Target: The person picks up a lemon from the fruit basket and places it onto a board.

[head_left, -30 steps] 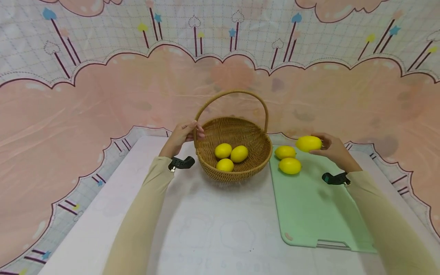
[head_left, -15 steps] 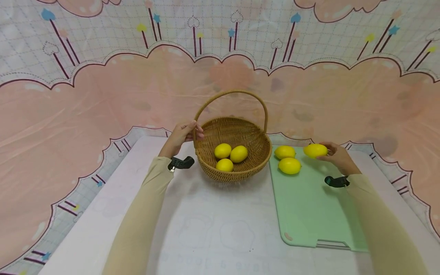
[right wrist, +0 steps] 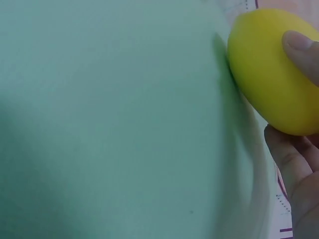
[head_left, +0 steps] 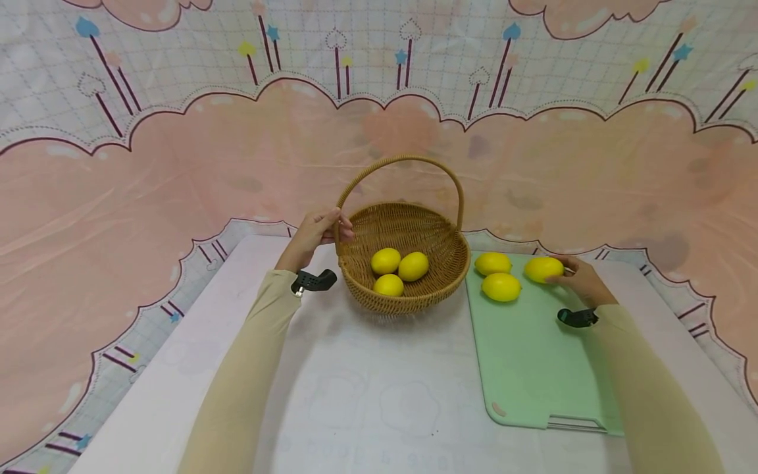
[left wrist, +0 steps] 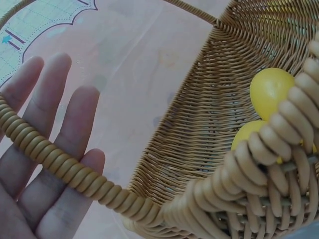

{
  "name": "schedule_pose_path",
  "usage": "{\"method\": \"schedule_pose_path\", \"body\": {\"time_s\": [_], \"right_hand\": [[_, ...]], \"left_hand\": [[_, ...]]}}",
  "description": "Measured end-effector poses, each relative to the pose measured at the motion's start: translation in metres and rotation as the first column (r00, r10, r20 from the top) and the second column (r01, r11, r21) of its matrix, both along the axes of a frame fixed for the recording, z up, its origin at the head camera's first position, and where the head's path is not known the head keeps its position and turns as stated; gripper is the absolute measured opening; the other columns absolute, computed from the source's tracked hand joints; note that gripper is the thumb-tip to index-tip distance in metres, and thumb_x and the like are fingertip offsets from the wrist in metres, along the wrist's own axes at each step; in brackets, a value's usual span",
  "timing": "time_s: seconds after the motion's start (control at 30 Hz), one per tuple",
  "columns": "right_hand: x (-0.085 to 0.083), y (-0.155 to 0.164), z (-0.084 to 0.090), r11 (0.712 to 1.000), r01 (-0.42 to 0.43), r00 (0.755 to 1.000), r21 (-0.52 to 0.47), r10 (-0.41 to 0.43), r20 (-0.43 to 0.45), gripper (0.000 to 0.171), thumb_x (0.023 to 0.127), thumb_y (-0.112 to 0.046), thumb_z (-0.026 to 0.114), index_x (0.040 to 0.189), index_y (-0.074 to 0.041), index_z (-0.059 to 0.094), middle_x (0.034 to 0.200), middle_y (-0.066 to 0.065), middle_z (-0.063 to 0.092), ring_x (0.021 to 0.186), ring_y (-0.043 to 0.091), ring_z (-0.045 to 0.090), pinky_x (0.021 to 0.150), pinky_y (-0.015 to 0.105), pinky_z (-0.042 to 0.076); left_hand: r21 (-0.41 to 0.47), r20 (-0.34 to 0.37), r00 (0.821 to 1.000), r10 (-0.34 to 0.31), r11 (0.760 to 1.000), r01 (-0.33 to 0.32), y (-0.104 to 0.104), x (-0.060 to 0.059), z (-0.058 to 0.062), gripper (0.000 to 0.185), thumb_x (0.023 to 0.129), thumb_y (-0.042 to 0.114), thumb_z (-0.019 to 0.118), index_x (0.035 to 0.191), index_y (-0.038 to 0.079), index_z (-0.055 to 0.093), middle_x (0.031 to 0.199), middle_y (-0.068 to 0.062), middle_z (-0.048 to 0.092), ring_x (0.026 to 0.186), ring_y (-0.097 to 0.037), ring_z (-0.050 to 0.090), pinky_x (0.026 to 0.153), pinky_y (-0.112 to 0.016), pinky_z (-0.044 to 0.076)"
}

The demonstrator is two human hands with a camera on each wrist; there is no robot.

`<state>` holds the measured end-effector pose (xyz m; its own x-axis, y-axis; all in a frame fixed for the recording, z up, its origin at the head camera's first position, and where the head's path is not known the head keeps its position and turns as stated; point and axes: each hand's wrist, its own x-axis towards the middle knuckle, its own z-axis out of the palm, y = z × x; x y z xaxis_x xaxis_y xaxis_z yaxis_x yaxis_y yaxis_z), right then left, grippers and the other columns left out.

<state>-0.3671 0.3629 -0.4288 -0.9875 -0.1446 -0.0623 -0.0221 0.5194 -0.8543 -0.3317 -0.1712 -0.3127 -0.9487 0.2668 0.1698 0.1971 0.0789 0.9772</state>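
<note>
My left hand [head_left: 316, 232] holds the left side of the handle [head_left: 403, 158] of a brown wicker basket [head_left: 361, 299]. In the left wrist view its fingers [left wrist: 75, 122] lie behind the wrapped handle, and the thumb is out of sight. Inside the basket rest three yellow lemons [head_left: 412, 266]. My right hand [head_left: 583, 280] grips another lemon [head_left: 543, 270], low over the far part of a green cutting board [head_left: 533, 355]; the right wrist view shows the thumb [right wrist: 304, 50] on top and fingers beneath. Two lemons [head_left: 501, 288] lie together at the board's far left.
The basket and board stand side by side on a white table [head_left: 355, 382]. A metal-lined handle slot [head_left: 577, 423] is at the board's near edge. Behind the table hangs a pink patterned cloth [head_left: 266, 158].
My right hand has lowered the lemon towards the board and shifted it slightly right. The left hand and basket have kept their places.
</note>
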Motion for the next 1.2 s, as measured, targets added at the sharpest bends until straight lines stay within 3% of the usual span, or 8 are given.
{"method": "schedule_pose_path", "body": {"time_s": [0.13, 0.43, 0.93, 1.2], "right_hand": [[-0.0014, 0.0012, -0.0023, 1.000, -0.012, 1.000, -0.007, 0.013, 0.021, 0.075, 0.092, -0.020, 0.061, 0.147, 0.005, 0.016, 0.152, 0.031, 0.012, 0.137, 0.048, 0.022, 0.074, -0.001, 0.041], [-0.0042, 0.0047, -0.0031, 0.999, -0.044, 0.999, 0.024, 0.043, 0.029, 0.074, 0.094, -0.018, 0.058, 0.148, 0.003, 0.012, 0.151, 0.033, 0.012, 0.136, 0.047, 0.023, 0.079, 0.002, 0.043], [-0.0037, 0.0028, -0.0077, 1.000, -0.028, 1.000, 0.008, 0.028, -0.005, 0.075, 0.090, -0.008, 0.062, 0.145, 0.008, 0.014, 0.148, 0.034, 0.015, 0.123, 0.037, 0.034, 0.075, 0.001, 0.040], [-0.0031, -0.0028, -0.0045, 0.998, -0.057, 0.998, -0.030, 0.057, 0.004, 0.073, 0.092, -0.006, 0.058, 0.146, 0.008, 0.010, 0.148, 0.036, 0.014, 0.132, 0.048, 0.025, 0.075, 0.001, 0.040]], "left_hand": [[-0.001, -0.006, 1.000, -0.004, 1.000, 0.004, -0.0001, -0.0010, -0.0001, 0.037, 0.103, 0.023, 0.037, 0.079, 0.017, 0.064, 0.075, 0.010, 0.069, 0.072, -0.004, 0.068, 0.075, -0.020, 0.055], [0.007, -0.009, 1.000, 0.000, 1.000, 0.000, 0.0010, -0.0009, 0.0011, 0.036, 0.102, 0.024, 0.038, 0.080, 0.015, 0.064, 0.075, 0.008, 0.069, 0.073, -0.005, 0.069, 0.076, -0.021, 0.055], [0.020, -0.010, 1.000, -0.005, 1.000, 0.005, 0.0020, 0.0003, -0.0002, 0.035, 0.102, 0.024, 0.038, 0.081, 0.014, 0.064, 0.074, 0.008, 0.069, 0.073, -0.006, 0.069, 0.076, -0.023, 0.056], [0.012, -0.007, 1.000, 0.001, 1.000, -0.001, 0.0020, 0.0008, 0.0007, 0.035, 0.102, 0.024, 0.037, 0.082, 0.013, 0.062, 0.074, 0.007, 0.068, 0.073, -0.007, 0.069, 0.078, -0.025, 0.056]]}}
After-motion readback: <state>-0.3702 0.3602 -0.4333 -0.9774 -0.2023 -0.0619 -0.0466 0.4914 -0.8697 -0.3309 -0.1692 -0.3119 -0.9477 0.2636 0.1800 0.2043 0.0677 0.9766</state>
